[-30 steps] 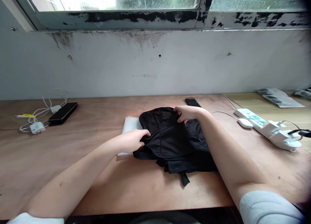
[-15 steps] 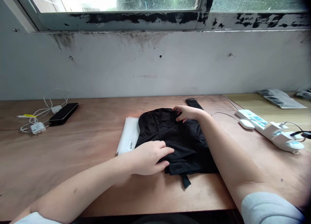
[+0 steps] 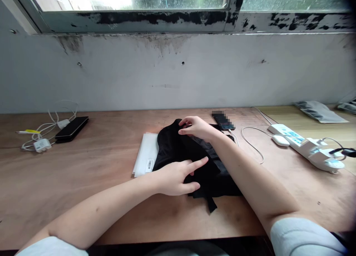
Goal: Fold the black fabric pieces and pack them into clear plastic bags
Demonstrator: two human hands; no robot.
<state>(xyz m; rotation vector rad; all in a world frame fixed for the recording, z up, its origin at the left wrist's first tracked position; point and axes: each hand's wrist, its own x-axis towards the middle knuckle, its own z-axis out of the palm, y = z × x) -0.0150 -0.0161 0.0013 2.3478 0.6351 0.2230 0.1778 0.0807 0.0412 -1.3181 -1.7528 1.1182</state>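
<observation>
Head camera view: the right hand [image 3: 195, 128] pinches the far edge of the black cloth [image 3: 171, 146] between thumb and fingertips, with the cloth spread on the desk [image 3: 111, 137] beneath both hands. Nearer the desk's front edge, the left hand [image 3: 176, 178] is spread over the cloth, index finger pointing right and thumb held apart from it. A black strap [image 3: 211, 205] sticks out of the cloth's near side, to the right of the left hand, and ends short of that front edge.

Beyond the left hand and slightly to its left, a white packet [image 3: 145, 152] lies partly under the cloth's left side. Room opens leftward from the packet to the black case [image 3: 71, 129] and white cables [image 3: 46, 132]. A band of bare wood separates the cloth from the wall [image 3: 125, 78]. To the right of the right hand and a little farther off lies a phone [image 3: 223, 120], near the cloth's far edge. Well right of that hand, past a second stretch of desk, sits the power strip [image 3: 287, 133].
</observation>
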